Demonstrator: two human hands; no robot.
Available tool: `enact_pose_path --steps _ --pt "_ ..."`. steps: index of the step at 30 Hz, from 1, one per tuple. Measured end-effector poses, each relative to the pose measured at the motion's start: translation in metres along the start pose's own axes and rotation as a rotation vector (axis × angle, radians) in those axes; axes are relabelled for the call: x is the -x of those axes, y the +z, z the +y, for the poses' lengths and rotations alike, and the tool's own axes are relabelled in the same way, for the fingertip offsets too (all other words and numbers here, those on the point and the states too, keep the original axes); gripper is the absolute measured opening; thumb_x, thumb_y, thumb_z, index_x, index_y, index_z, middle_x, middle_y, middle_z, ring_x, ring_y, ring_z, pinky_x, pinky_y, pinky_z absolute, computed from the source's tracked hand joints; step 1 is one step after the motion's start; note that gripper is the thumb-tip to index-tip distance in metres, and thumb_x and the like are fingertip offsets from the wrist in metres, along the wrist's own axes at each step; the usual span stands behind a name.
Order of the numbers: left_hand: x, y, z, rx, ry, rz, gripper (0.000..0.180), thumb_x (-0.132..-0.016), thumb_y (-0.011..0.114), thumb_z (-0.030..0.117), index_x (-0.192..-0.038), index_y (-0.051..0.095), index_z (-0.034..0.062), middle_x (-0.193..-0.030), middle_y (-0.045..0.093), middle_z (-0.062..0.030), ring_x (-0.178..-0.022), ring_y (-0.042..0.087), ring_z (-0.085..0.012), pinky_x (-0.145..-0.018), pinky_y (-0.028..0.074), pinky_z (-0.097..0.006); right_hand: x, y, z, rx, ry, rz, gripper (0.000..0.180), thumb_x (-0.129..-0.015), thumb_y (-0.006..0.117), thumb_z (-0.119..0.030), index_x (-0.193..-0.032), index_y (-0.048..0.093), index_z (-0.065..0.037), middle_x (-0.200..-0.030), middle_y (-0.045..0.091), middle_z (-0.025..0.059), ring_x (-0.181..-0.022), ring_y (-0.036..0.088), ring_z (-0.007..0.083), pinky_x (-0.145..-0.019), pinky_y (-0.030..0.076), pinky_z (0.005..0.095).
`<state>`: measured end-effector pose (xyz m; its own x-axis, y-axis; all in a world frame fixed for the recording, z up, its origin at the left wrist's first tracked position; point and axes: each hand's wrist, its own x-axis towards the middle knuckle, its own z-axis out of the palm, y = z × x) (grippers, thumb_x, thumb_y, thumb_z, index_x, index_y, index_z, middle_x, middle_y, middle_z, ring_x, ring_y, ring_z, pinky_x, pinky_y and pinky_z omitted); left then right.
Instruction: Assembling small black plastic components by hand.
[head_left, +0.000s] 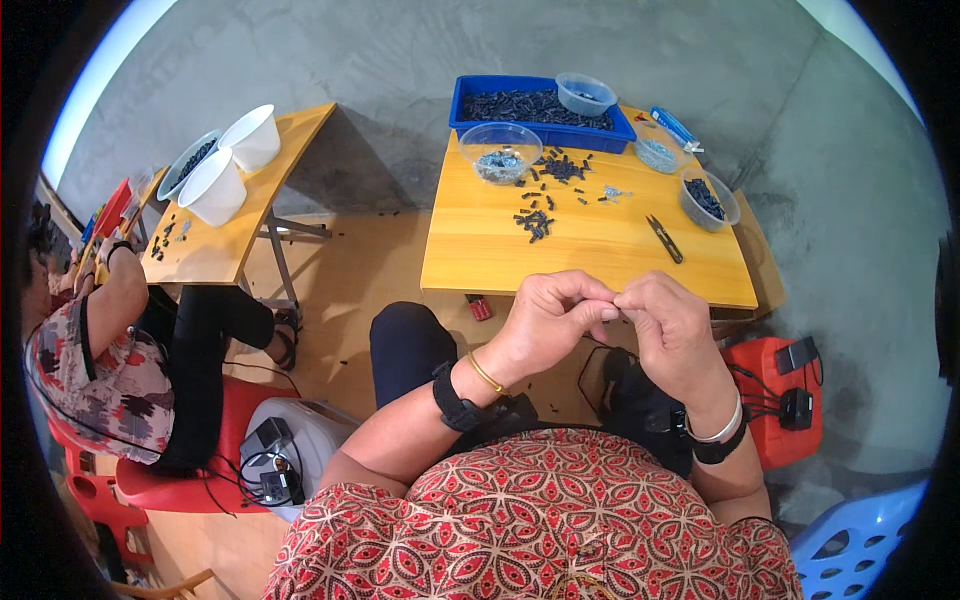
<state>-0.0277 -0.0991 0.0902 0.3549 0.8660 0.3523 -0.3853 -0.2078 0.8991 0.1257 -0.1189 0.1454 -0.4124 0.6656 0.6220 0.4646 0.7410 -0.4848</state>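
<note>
My left hand [552,318] and my right hand [672,322] meet just off the table's near edge, thumbs and forefingers pinched tip to tip. Whatever they pinch is too small to make out. In front of them, several small black parts [536,223] lie loose on the yellow table [590,262], with a second pile of black parts [562,167] farther back. Small silvery pieces [612,193] lie beside that pile. Dark tweezers [664,239] rest nearer the right side. Black parts fill a clear bowl [730,212] at the right edge; another clear bowl [500,135] contains silvery pieces.
A blue tray [580,138] of black parts stands against the wall, a small tub [586,92] on it. At left, another person [105,380] sits by a table [290,150] with white bowls [214,190]. A red stool [765,435] with adapters stands at my right.
</note>
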Motion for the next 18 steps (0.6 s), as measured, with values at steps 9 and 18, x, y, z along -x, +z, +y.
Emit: enact_pose_path --steps 9,18 --pt "-0.003 -0.005 0.002 0.078 -0.044 -0.007 0.007 -0.079 0.057 0.002 -0.084 0.059 -0.0032 -0.075 0.061 -0.0066 -0.061 0.057 -0.0093 -0.055 0.05 -0.022 0.003 0.008 0.005 -0.217 0.25 0.054 0.006 -0.075 0.053 0.005 -0.077 0.052 -0.001 -0.064 0.052 0.0081 -0.057 0.053 0.0158 -0.052 0.041 0.0253" --pt "-0.003 -0.007 -0.001 0.006 -0.076 -0.032 0.007 -0.079 0.057 0.003 -0.083 0.059 -0.0034 -0.075 0.061 -0.0069 -0.061 0.059 -0.0112 -0.055 0.049 -0.023 -0.001 -0.002 0.008 -0.107 0.179 -0.063 0.006 -0.073 0.053 0.006 -0.075 0.052 0.0 -0.065 0.053 0.0093 -0.057 0.054 0.0191 -0.052 0.041 0.0272"
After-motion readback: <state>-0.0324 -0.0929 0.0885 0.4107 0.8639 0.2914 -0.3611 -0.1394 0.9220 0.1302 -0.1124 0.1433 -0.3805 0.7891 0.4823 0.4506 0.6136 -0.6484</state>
